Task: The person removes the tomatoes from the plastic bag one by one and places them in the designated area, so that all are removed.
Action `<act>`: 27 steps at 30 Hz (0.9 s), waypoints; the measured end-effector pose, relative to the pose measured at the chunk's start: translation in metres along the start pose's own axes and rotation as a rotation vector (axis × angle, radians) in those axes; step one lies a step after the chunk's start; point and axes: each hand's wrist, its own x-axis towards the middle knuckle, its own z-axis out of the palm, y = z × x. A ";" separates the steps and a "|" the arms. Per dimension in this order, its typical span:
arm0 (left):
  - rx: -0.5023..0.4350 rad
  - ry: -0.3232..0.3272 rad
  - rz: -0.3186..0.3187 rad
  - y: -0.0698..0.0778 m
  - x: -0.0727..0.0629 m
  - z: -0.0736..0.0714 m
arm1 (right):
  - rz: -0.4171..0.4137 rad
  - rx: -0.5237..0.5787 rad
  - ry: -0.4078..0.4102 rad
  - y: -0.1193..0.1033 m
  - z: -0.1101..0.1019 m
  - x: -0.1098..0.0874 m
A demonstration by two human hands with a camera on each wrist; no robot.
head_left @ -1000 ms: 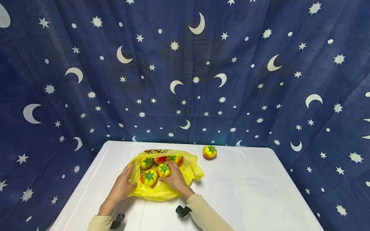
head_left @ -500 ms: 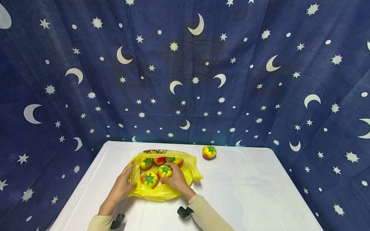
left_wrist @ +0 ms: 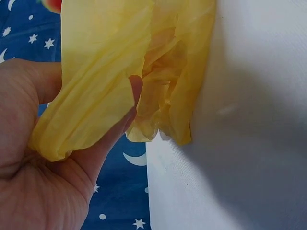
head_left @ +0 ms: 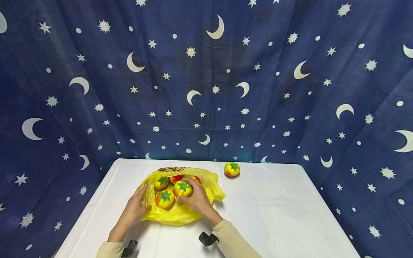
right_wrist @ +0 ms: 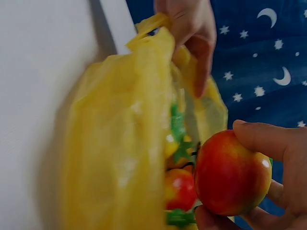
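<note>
My left hand [head_left: 133,208] holds the left side of the mouth of a yellow plastic bag [head_left: 174,217]; in the left wrist view the bag film [left_wrist: 96,91] passes between thumb and fingers. With my right hand [head_left: 199,200] I grip a red-yellow tomato [head_left: 183,189] with a green star-shaped leaf top, at the bag's opening. The right wrist view shows this tomato's red underside [right_wrist: 228,175] between thumb and fingers. Several similar tomatoes lie in the bag, among them one at the front [head_left: 165,200] and one behind it [head_left: 161,182]; the rearmost are partly hidden.
Another tomato [head_left: 232,170] stands alone near the back edge of the white-covered table [head_left: 274,215], right of the bag. A dark blue curtain [head_left: 206,79] with moons and stars hangs behind and around the table.
The tomato in my right hand has come up a little and looks larger, covering more of those behind it. My left hand stays on the bag. The head view has shifted slightly.
</note>
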 end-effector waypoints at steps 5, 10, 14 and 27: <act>-0.012 0.002 -0.002 0.001 -0.001 0.000 | -0.035 0.037 0.015 -0.015 -0.011 -0.003; -0.015 0.002 0.002 0.001 0.000 -0.001 | -0.078 0.075 0.053 -0.024 -0.023 -0.007; -0.013 -0.003 -0.006 0.001 0.000 -0.002 | -0.085 0.083 0.064 -0.028 -0.029 -0.010; 0.003 -0.014 -0.021 0.001 -0.001 -0.002 | -0.088 0.067 0.093 -0.028 -0.057 -0.015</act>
